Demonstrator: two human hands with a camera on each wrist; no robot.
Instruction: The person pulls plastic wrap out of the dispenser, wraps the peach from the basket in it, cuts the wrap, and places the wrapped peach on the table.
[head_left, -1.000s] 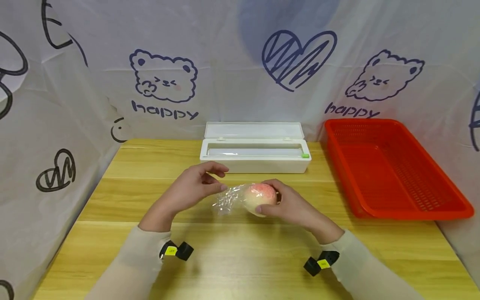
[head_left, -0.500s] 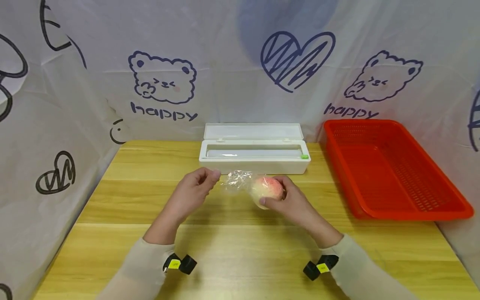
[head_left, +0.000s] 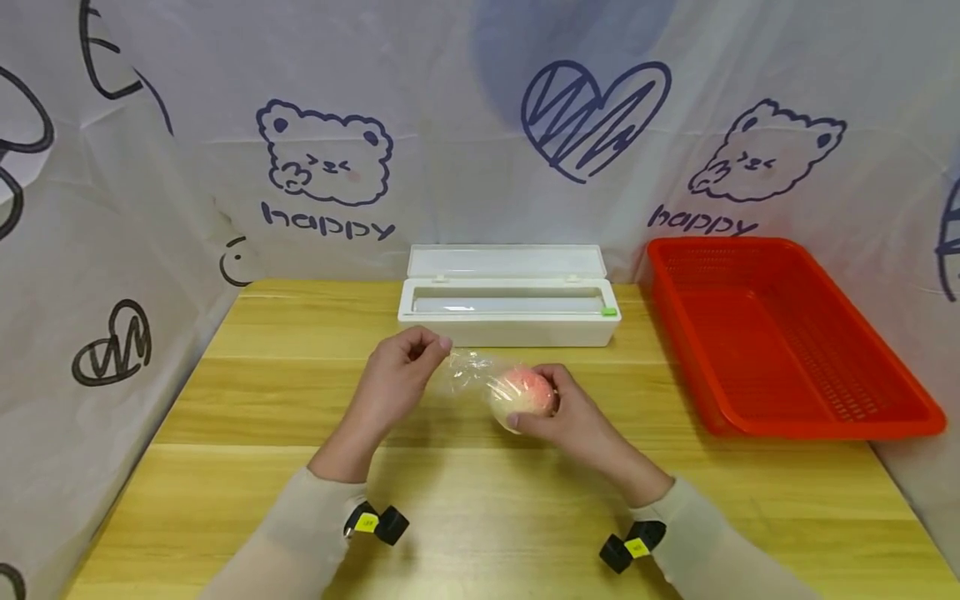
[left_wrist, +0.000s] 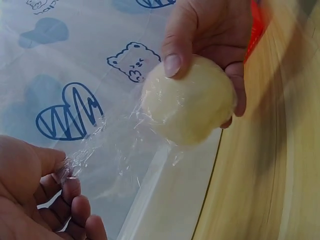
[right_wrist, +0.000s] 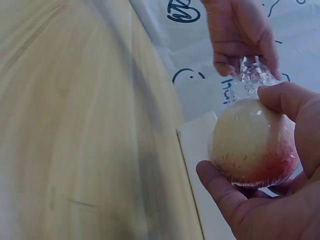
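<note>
A round peach (head_left: 522, 397), cream with a pink-red side, is covered in clear plastic wrap. My right hand (head_left: 577, 417) grips it above the table, thumb on the near side. Loose, crinkled plastic wrap (head_left: 471, 367) stretches from the peach toward the left. My left hand (head_left: 397, 375) pinches the end of that wrap between thumb and fingers, seen closely in the left wrist view. In the right wrist view the wrap over the peach (right_wrist: 252, 137) looks smooth, and the tail is gathered into a bunch at the left hand's fingers.
Behind the hands stands a white wrap dispenser box (head_left: 517, 332), its lid raised, a roll inside and a green slider at its right end. A red plastic basket (head_left: 787, 350) sits on the right of the wooden table (head_left: 480, 517). Printed cloth (head_left: 465, 125) hangs behind.
My left hand has closed its fingers on the wrap's loose end. The peach in my right hand rose slightly, then came back down and left.
</note>
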